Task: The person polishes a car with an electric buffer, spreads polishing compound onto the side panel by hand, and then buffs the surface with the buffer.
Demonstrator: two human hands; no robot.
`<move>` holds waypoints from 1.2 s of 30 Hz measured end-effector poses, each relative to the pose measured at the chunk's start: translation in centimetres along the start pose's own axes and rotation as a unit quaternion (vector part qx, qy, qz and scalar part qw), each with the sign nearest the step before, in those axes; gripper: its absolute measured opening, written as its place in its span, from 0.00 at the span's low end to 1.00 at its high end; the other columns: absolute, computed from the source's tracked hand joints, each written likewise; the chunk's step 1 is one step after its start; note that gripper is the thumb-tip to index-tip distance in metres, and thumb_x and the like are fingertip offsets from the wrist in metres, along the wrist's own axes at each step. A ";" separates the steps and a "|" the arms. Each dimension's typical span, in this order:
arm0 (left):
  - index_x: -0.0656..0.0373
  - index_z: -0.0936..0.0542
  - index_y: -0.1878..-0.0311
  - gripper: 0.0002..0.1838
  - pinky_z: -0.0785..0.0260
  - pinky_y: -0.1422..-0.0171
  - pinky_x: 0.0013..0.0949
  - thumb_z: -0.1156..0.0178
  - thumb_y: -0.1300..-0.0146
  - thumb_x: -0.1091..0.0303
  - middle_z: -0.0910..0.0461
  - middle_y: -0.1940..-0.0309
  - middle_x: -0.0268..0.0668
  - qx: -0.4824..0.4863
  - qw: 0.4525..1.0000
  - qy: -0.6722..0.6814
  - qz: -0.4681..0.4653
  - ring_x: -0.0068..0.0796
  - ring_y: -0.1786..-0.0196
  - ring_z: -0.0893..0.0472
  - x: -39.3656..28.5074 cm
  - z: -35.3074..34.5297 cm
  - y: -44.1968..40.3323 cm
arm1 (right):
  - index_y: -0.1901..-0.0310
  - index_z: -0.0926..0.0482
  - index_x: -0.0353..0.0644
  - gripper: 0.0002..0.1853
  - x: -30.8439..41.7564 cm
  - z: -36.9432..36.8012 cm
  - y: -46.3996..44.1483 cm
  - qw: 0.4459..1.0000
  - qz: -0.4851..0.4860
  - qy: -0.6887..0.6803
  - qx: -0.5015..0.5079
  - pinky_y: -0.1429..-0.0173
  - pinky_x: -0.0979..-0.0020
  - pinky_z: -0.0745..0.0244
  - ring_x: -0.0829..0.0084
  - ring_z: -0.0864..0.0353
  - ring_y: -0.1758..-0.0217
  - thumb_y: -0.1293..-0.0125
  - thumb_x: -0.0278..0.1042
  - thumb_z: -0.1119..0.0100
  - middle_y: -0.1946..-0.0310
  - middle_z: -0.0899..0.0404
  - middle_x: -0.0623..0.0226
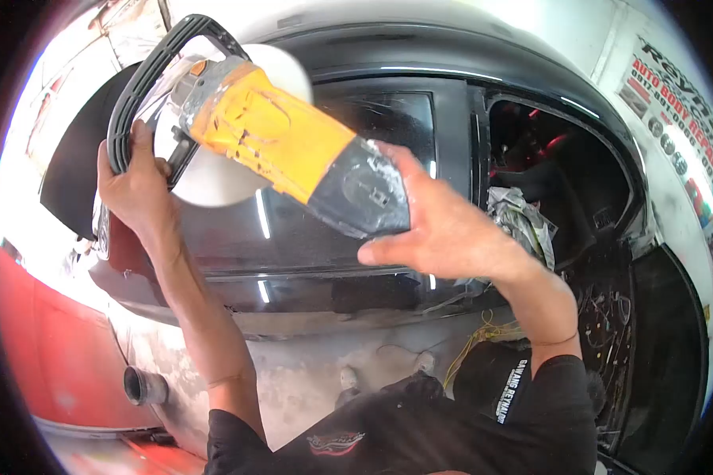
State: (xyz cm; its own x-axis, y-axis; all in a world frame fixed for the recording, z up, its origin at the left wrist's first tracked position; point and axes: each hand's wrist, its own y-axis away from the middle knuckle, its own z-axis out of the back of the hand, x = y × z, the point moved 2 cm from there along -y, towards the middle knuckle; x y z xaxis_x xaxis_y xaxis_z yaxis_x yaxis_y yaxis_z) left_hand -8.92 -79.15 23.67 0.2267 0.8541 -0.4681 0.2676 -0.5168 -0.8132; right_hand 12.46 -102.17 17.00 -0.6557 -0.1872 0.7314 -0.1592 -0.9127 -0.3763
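A yellow and dark grey polisher (pixel 281 131) is held up in front of the black car (pixel 348 229), angled from upper left to lower right. My left hand (pixel 141 186) is wrapped round its black loop handle (pixel 123 119). My right hand (pixel 444 226) grips the dark rear end of the body, its thumb underneath. The round white pad (pixel 222 180) shows behind the tool's head, facing the car's side. The tool hides part of the pad, and I cannot tell whether it touches the paint. Whitish smears mark the rear housing.
Crumpled paper (pixel 523 222) lies by the open window at right. A yellow cord (pixel 483 336) trails near dark cloth with white lettering (pixel 511 392). A grey pipe-like cylinder (pixel 146 386) lies at lower left beside a red panel (pixel 55 340). A printed sign (pixel 677 119) hangs at upper right.
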 end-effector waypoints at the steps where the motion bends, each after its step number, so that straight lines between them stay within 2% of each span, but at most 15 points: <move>1: 0.64 0.20 0.60 0.08 0.42 0.77 0.21 0.33 0.33 0.69 0.27 0.80 0.28 0.009 1.000 -0.006 -0.007 0.12 0.81 0.32 -0.8 0.4 0.4 | 0.26 0.53 0.28 0.53 -0.4 -0.7 1.2 1.000 0.000 -0.016 -0.005 0.33 0.61 0.28 0.49 0.18 0.42 0.44 0.35 0.25 0.47 0.20 0.39; 5: 0.63 0.18 0.59 0.07 0.45 0.77 0.20 0.33 0.33 0.69 0.28 0.80 0.25 0.082 0.994 -0.064 -0.015 0.11 0.81 0.34 -1.9 -4.4 1.6 | 0.25 0.52 0.30 0.55 -2.8 -0.7 3.6 0.992 -0.031 -0.100 -0.071 0.28 0.64 0.35 0.60 0.26 0.34 0.47 0.29 0.22 0.39 0.26 0.49; 7: 0.63 0.17 0.56 0.08 0.45 0.77 0.20 0.33 0.33 0.70 0.27 0.79 0.25 0.118 0.985 -0.088 -0.090 0.11 0.80 0.34 -2.4 -8.7 2.7 | 0.24 0.50 0.33 0.57 -3.8 0.7 6.0 0.977 -0.058 -0.173 -0.110 0.24 0.66 0.43 0.71 0.35 0.29 0.51 0.25 0.20 0.33 0.32 0.62; 9: 0.66 0.17 0.53 0.11 0.40 0.76 0.21 0.31 0.35 0.70 0.22 0.75 0.28 0.164 0.974 -0.095 -0.124 0.11 0.79 0.31 -4.2 -13.7 5.0 | 0.25 0.47 0.35 0.57 -6.3 2.0 9.6 0.952 -0.085 -0.228 -0.184 0.24 0.65 0.42 0.72 0.34 0.30 0.55 0.22 0.18 0.34 0.31 0.64; 10: 0.67 0.18 0.53 0.13 0.40 0.77 0.22 0.31 0.37 0.70 0.21 0.74 0.30 0.179 0.958 -0.011 -0.224 0.11 0.78 0.29 -4.1 -17.0 6.0 | 0.25 0.46 0.35 0.57 -7.5 2.8 11.5 0.937 -0.099 -0.251 -0.221 0.25 0.65 0.42 0.72 0.33 0.31 0.56 0.22 0.18 0.34 0.30 0.64; 12: 0.67 0.18 0.55 0.11 0.32 0.71 0.24 0.32 0.37 0.71 0.17 0.73 0.32 0.294 0.953 -0.003 -0.073 0.17 0.75 0.23 -8.1 -21.8 9.3 | 0.26 0.43 0.36 0.56 -8.3 4.8 14.0 0.904 -0.123 -0.283 -0.297 0.25 0.66 0.41 0.72 0.31 0.32 0.58 0.20 0.18 0.36 0.28 0.65; 14: 0.60 0.16 0.53 0.13 0.27 0.69 0.30 0.30 0.40 0.69 0.15 0.76 0.34 0.312 0.939 0.050 -0.134 0.19 0.75 0.21 -8.8 -28.0 12.3 | 0.27 0.42 0.36 0.53 -9.7 7.0 16.6 0.891 -0.134 -0.254 -0.350 0.31 0.65 0.32 0.70 0.26 0.38 0.55 0.22 0.20 0.41 0.25 0.62; 15: 0.60 0.16 0.61 0.14 0.25 0.66 0.43 0.31 0.50 0.65 0.19 0.79 0.45 0.343 0.930 0.071 -0.107 0.42 0.74 0.18 -9.2 -30.8 13.4 | 0.28 0.41 0.36 0.52 -10.3 8.0 17.6 0.880 -0.171 -0.239 -0.373 0.34 0.65 0.29 0.70 0.24 0.40 0.55 0.22 0.20 0.42 0.24 0.63; 16: 0.61 0.15 0.58 0.16 0.24 0.66 0.39 0.28 0.47 0.62 0.16 0.74 0.45 0.355 0.922 0.043 -0.148 0.35 0.73 0.16 -9.1 -34.0 14.8 | 0.28 0.40 0.37 0.51 -10.8 8.8 18.7 0.868 -0.183 -0.226 -0.402 0.37 0.66 0.28 0.69 0.23 0.42 0.55 0.23 0.22 0.43 0.23 0.63; 18: 0.63 0.21 0.71 0.10 0.25 0.63 0.52 0.38 0.53 0.66 0.20 0.77 0.52 0.326 0.924 0.101 -0.173 0.58 0.68 0.17 -9.4 -38.9 17.8 | 0.30 0.36 0.37 0.44 -12.9 10.3 20.3 0.852 -0.176 -0.187 -0.457 0.53 0.70 0.24 0.72 0.21 0.55 0.51 0.24 0.27 0.49 0.22 0.63; 19: 0.62 0.21 0.72 0.08 0.24 0.60 0.51 0.39 0.54 0.68 0.19 0.75 0.54 0.396 0.906 0.090 -0.119 0.57 0.66 0.17 -10.6 -39.1 18.2 | 0.32 0.34 0.38 0.39 -14.2 10.6 20.8 0.844 -0.157 -0.159 -0.488 0.65 0.73 0.23 0.75 0.21 0.65 0.48 0.25 0.31 0.54 0.21 0.64; 26: 0.66 0.17 0.73 0.12 0.21 0.54 0.49 0.31 0.57 0.67 0.17 0.76 0.54 0.369 0.919 0.113 -0.078 0.58 0.67 0.15 -10.8 -35.6 16.5 | 0.31 0.36 0.36 0.38 -14.9 12.6 21.6 0.883 -0.136 -0.129 -0.431 0.65 0.75 0.27 0.76 0.25 0.68 0.43 0.27 0.30 0.58 0.23 0.65; 29: 0.65 0.17 0.72 0.12 0.20 0.55 0.48 0.31 0.56 0.67 0.17 0.77 0.54 0.301 0.947 -0.012 -0.108 0.57 0.67 0.15 -11.7 -32.8 16.9 | 0.30 0.36 0.36 0.41 -16.1 13.3 22.4 0.910 -0.089 -0.108 -0.390 0.62 0.76 0.27 0.77 0.25 0.65 0.44 0.33 0.26 0.57 0.23 0.65; 34: 0.69 0.18 0.70 0.11 0.20 0.58 0.45 0.32 0.52 0.69 0.17 0.75 0.53 0.215 0.971 -0.033 -0.097 0.51 0.68 0.14 -12.8 -29.1 16.0 | 0.29 0.37 0.35 0.48 -15.7 14.8 20.7 0.939 -0.042 -0.083 -0.330 0.57 0.76 0.28 0.77 0.25 0.61 0.48 0.43 0.21 0.53 0.25 0.66; 36: 0.71 0.17 0.67 0.11 0.21 0.59 0.43 0.33 0.47 0.71 0.16 0.73 0.51 0.183 0.982 -0.005 -0.053 0.43 0.68 0.13 -13.6 -27.3 15.4 | 0.25 0.44 0.31 0.55 -13.4 14.9 20.4 0.952 -0.065 -0.108 -0.280 0.25 0.61 0.44 0.59 0.33 0.31 0.52 0.38 0.20 0.34 0.31 0.54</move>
State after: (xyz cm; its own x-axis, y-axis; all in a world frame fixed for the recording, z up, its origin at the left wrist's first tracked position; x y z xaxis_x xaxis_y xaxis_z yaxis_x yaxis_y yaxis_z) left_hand 17.68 -100.28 26.97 0.2058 0.9035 -0.3759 -0.0653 -0.3706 -0.9265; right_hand 28.98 -123.65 7.97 -0.4463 -0.2113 0.8696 -0.6369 -0.6077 -0.4745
